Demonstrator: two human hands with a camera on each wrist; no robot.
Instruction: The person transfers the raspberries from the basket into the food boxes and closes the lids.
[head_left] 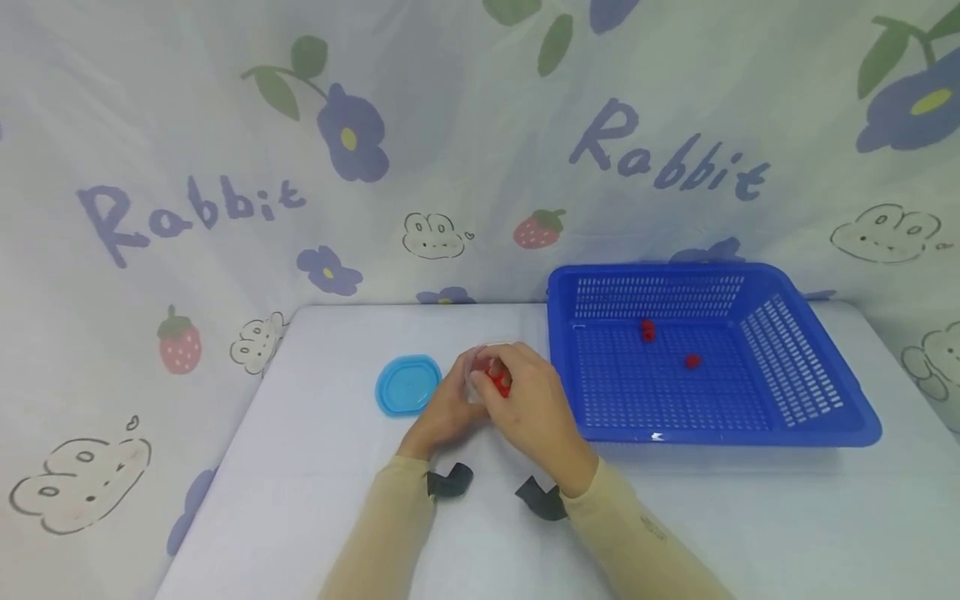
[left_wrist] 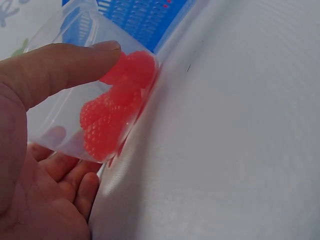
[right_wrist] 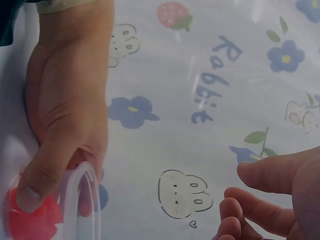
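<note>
A clear plastic container (left_wrist: 65,107) is gripped in my left hand (head_left: 450,408), thumb across its side and fingers behind it. Several red raspberries (left_wrist: 107,120) lie bunched at its bottom, showing through the wall. My right hand (head_left: 528,408) is over the container's mouth in the head view, hiding part of the rim. Seen from the right wrist, the right hand (right_wrist: 280,200) has its thumb apart from loosely bent fingers, with nothing between them. Left of the left hand, a light blue lid (head_left: 408,385) lies on the table.
On the right stands a blue plastic basket (head_left: 675,435) with perforated walls. A few red raspberries (head_left: 647,331) lie on its floor. The white table (head_left: 315,467) meets a printed curtain (head_left: 450,108) at the back. Dark straps (head_left: 542,500) stick out near the wrists.
</note>
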